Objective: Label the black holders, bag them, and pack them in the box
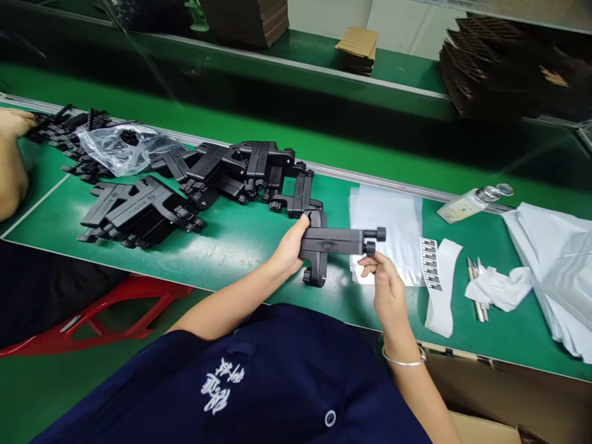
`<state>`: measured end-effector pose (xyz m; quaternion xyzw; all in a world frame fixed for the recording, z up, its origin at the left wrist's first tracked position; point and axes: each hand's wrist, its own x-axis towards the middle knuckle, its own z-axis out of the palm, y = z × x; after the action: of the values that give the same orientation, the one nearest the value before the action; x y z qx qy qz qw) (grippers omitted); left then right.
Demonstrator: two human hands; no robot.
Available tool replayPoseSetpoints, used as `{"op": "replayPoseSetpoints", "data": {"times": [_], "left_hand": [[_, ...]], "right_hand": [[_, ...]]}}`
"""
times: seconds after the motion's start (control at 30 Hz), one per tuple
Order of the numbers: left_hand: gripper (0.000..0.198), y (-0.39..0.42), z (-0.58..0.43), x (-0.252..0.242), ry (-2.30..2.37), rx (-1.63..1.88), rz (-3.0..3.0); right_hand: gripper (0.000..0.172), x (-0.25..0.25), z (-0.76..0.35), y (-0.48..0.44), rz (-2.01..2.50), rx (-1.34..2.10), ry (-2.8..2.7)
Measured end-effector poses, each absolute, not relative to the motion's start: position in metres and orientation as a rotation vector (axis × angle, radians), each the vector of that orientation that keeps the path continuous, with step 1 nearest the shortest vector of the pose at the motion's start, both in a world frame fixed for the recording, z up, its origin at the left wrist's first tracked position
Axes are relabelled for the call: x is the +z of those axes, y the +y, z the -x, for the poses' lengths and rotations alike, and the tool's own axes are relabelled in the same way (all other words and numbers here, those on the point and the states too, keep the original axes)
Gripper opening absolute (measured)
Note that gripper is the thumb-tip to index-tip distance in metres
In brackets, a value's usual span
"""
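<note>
My left hand (291, 246) is closed around a black plastic bracket (335, 240) with a crosswise body and screw knobs at its right end. The fingers of my right hand (388, 283) curl at the bracket's lower end knob (369, 248), and their tips touch its underside. The bracket is held above the table's front half. Behind it lies a heap of similar black brackets (259, 163). Another stack of brackets (139, 209) sits to the left, with raised lettering on top.
Clear plastic bags (386, 216) lie flat behind my right hand. Right of them are a label strip (444, 287), a pump bottle (467, 203), pens (476, 290), crumpled tissue (502, 287) and white sheets (555, 265). Another person's arm (10, 160) is at far left, near a red stool (115, 314).
</note>
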<state>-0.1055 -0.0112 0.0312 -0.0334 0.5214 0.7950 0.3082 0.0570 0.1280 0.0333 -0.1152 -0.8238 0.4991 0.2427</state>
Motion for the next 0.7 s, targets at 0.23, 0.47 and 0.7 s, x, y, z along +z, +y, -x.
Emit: {"op": "replayPoseSetpoints", "data": {"times": [0.23,0.47,0.7], "left_hand": [[0.044,-0.007,0.117,0.038,1.155,2.113,0.293],[0.072,-0.008,0.094,0.054,1.373,1.950,-0.415],[0.087,-0.008,0.088,0.074,1.419,1.594,-1.030]], "right_hand": [[0.035,0.037,-0.062,0.098,-0.174,0.919,-2.426],[0.062,0.034,-0.052,0.122,0.645,1.943,-1.709],[0.058,0.005,-0.047,0.119,0.727,2.108,-1.676]]}}
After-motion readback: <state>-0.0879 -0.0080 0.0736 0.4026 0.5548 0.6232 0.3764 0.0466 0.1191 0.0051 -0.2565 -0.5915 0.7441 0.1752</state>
